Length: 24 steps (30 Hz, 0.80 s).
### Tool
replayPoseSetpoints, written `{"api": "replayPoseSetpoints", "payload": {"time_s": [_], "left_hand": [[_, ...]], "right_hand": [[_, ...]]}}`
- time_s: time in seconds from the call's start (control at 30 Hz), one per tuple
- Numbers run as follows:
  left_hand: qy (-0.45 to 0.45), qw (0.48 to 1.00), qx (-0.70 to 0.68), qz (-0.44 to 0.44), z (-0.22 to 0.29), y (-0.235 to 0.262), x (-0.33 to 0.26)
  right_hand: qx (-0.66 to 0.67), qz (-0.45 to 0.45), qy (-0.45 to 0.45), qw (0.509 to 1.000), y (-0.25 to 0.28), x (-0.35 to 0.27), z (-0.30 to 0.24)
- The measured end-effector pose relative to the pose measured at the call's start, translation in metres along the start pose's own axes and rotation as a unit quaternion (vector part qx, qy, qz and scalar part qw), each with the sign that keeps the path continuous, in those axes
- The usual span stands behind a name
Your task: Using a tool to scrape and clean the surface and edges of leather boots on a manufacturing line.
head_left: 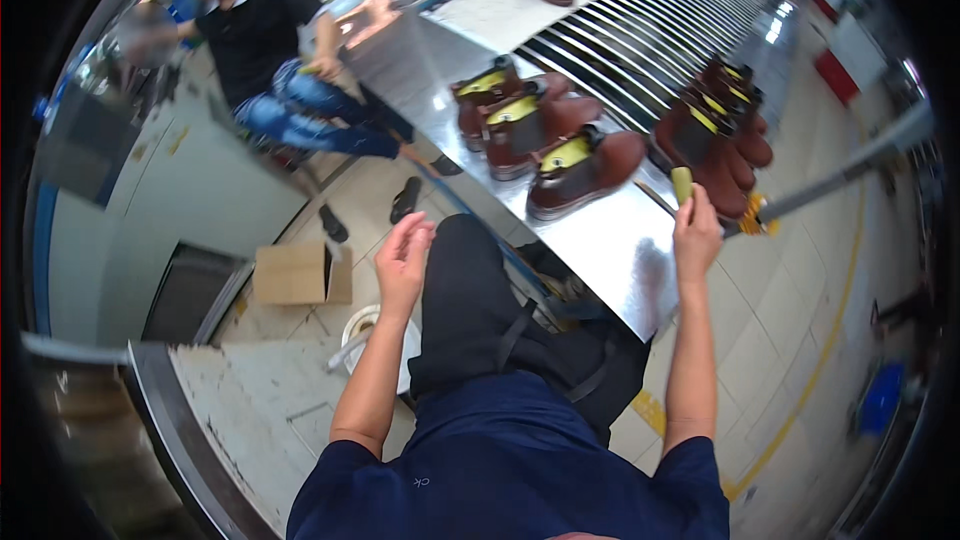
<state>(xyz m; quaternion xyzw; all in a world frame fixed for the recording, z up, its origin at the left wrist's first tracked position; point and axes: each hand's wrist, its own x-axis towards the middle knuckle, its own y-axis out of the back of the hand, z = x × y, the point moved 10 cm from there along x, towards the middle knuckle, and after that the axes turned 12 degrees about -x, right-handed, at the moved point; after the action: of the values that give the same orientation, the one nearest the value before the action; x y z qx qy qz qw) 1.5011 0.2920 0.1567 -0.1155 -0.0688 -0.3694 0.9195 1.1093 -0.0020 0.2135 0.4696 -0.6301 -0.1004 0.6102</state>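
My right hand is raised at the edge of a shiny metal table and holds a small yellow-green piece upright between its fingers. Just beyond it lies a brown boot with a yellow insert showing at its opening. My left hand hangs open over my lap, fingers loosely curled, holding nothing. Two more brown boots stand behind the nearest one, and a cluster of brown boots stands to the right of my right hand.
A seated person in a black shirt and jeans works at the far left. A cardboard box and a white bucket sit on the floor by my knee. A slatted conveyor runs behind the boots. A metal bar crosses at right.
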Motion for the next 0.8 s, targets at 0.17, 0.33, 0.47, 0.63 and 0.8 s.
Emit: {"api": "replayPoseSetpoints", "payload": {"time_s": [0.17, 0.33, 0.47, 0.63, 0.8], "left_hand": [[-0.061, 0.971, 0.011, -0.231, -0.025, -0.158, 0.031], [0.002, 0.960, 0.076, -0.270, -0.092, -0.216, 0.063], [0.050, 0.971, -0.008, -0.235, -0.096, -0.235, 0.052], [0.049, 0.972, 0.128, -0.189, -0.064, -0.243, -0.019], [0.037, 0.944, 0.097, -0.313, -0.052, -0.256, -0.049]], "right_hand": [[0.346, -0.160, -0.383, 0.841, -0.055, -0.100, 0.063], [0.432, -0.148, -0.394, 0.798, -0.041, -0.104, 0.047], [0.152, -0.156, -0.217, 0.951, -0.024, -0.074, 0.053], [-0.077, -0.161, 0.005, 0.984, -0.047, -0.035, 0.030], [-0.143, -0.146, -0.030, 0.978, -0.084, -0.012, 0.070]]}}
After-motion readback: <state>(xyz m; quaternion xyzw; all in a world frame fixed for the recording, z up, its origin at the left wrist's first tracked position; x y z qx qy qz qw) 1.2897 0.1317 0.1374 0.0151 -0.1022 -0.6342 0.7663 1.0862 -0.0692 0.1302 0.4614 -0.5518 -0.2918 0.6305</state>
